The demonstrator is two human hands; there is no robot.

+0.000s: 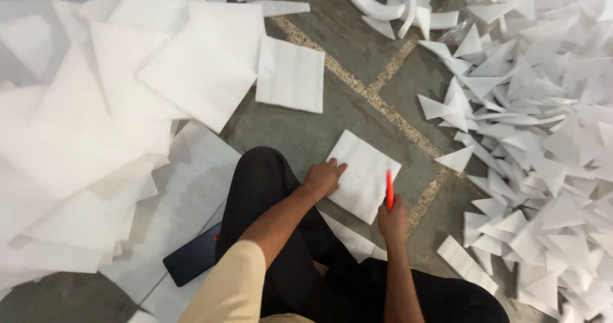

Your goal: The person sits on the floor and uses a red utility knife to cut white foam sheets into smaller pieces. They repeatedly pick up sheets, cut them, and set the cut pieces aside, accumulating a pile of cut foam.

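The grey stone floor (345, 112), crossed by speckled tan joint lines, carries everything here, and most of it is buried under white foam-like sheet material. On the left lies a loose drift of large square sheets (128, 93), overlapping at all angles, soft-edged and matte, as if dropped wherever they landed; one smaller square piece (290, 74) lies apart from them on bare floor. On the right a heap of triangular offcuts (543, 157) spreads outward, thin, pointed and stiff enough to stand on one another, their matching shapes suggesting squares cut corner to corner. At the top edge sit a few curled white strips (383, 0). The person sits on the floor in black trousers (274, 189), knees drawn up, so the work lies within easy reach between the two piles. Straight ahead lies the white square sheet (365, 175), flat on the floor and turned diamond-wise. The left hand (324, 177) rests spread on its near-left corner, fingers flat, apparently pinning the light sheet so it cannot slide. The right hand (392, 221) is closed around a slim red tool (389, 190), a pen or cutter, I cannot tell which, held upright with its tip over the sheet's right edge. A dark phone (191, 262) lies beside the left leg, partly tucked under it.
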